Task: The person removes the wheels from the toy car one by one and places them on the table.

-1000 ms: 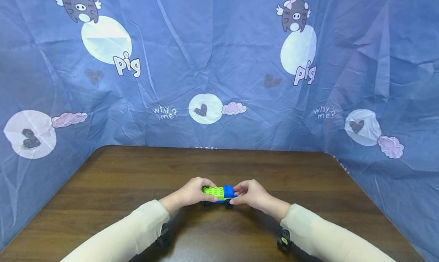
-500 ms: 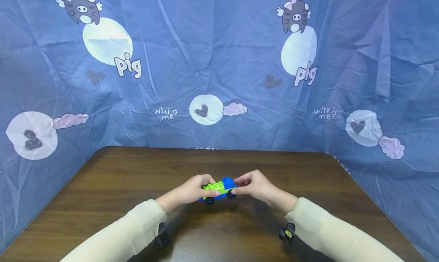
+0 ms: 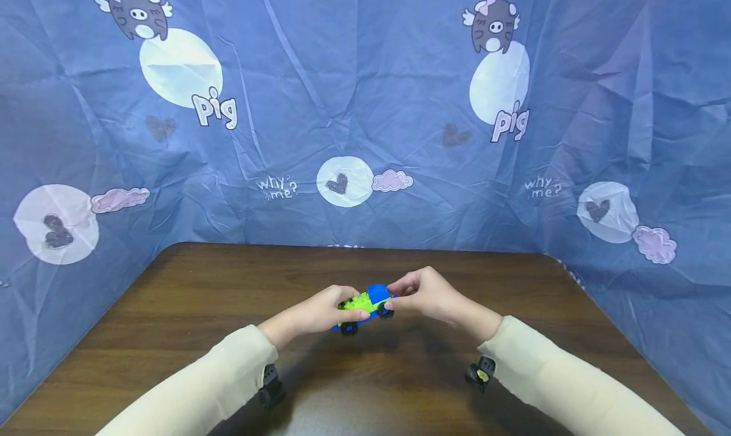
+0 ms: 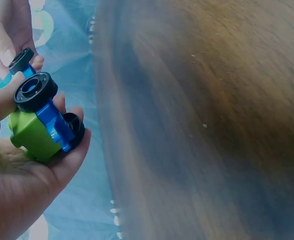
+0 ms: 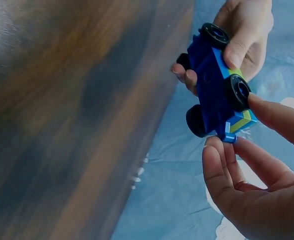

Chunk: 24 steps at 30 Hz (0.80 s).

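A toy car (image 3: 372, 303) has a lime-green studded body, a blue cab block at its right end, a blue chassis and black wheels. It is off the table, its cab end higher in the head view. My left hand (image 3: 320, 309) grips the rear half, thumb along the near side and fingers around the far side. My right hand (image 3: 429, 297) pinches the cab end. In the right wrist view the dark blue underside (image 5: 209, 80) faces the camera, with the right thumb against a front wheel (image 5: 237, 92) and fingertips at a small blue hitch (image 5: 229, 136).
The brown wooden table (image 3: 228, 277) lies beneath both hands. Blue fabric (image 3: 422, 220) printed with pigs, hearts and clouds hangs behind it and on both sides. Small dark wrist devices (image 3: 481, 374) sit under the cream sleeves (image 3: 548, 366).
Both hands have raised the car from near the tabletop. Its cab end has risen more, so the car now slants. The right hand has moved up with it.
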Each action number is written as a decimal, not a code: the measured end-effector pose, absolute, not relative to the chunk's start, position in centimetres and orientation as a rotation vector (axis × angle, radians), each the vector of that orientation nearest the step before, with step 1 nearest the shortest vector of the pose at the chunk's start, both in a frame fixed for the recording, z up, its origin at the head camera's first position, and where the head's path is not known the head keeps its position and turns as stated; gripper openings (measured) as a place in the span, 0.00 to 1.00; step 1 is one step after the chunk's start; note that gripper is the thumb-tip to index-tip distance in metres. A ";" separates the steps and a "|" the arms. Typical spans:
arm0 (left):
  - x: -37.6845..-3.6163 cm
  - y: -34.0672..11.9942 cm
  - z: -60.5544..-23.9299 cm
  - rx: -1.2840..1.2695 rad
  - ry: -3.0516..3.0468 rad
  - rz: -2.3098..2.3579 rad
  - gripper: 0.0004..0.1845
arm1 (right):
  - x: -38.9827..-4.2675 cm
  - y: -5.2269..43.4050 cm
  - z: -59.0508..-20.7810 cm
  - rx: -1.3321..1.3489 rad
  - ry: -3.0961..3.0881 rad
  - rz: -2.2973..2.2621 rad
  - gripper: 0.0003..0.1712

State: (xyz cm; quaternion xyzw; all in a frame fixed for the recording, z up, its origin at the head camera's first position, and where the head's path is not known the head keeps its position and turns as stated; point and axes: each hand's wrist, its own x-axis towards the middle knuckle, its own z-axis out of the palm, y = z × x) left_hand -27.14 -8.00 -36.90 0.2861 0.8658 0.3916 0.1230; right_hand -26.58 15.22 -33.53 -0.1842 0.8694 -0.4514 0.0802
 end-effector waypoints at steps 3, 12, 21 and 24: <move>-27.0 -7.9 -36.6 0.837 2.525 1.125 0.17 | -26.6 15.3 -33.1 -0.564 2.584 -1.347 0.20; -26.6 -7.6 -36.4 0.811 2.575 1.139 0.16 | -26.8 15.8 -32.8 -0.572 2.500 -1.425 0.24; -26.5 -8.0 -36.0 0.672 2.600 1.318 0.19 | -26.5 16.1 -32.8 -0.565 2.407 -1.558 0.30; -26.5 -7.9 -35.8 0.625 2.605 1.363 0.21 | -26.4 16.0 -32.9 -0.558 2.401 -1.581 0.25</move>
